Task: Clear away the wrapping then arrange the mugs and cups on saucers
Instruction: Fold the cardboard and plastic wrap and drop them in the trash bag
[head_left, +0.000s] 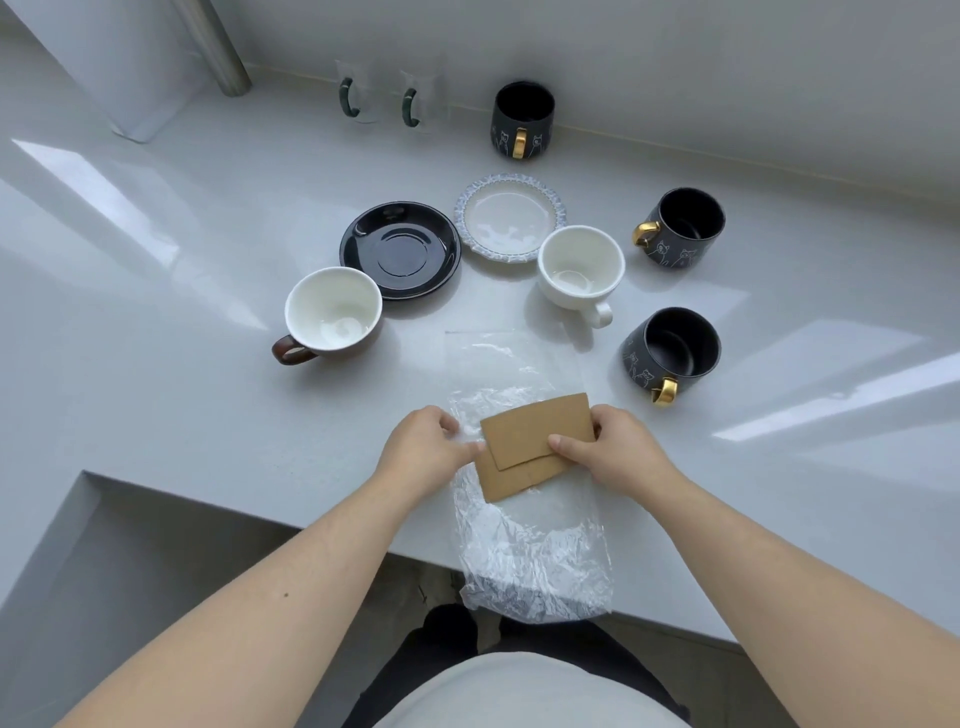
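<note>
Where bag (524, 499) overhangs counter (156, 364) edge: right hand (613, 447) pinching folded cardboard (535, 444) atop bag, left hand (431, 441) gripping bag beside it.

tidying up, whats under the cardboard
The cardboard, held by both hands, lies on a clear plastic bag on the counter. Whatever is directly beneath the cardboard is covered.
</note>
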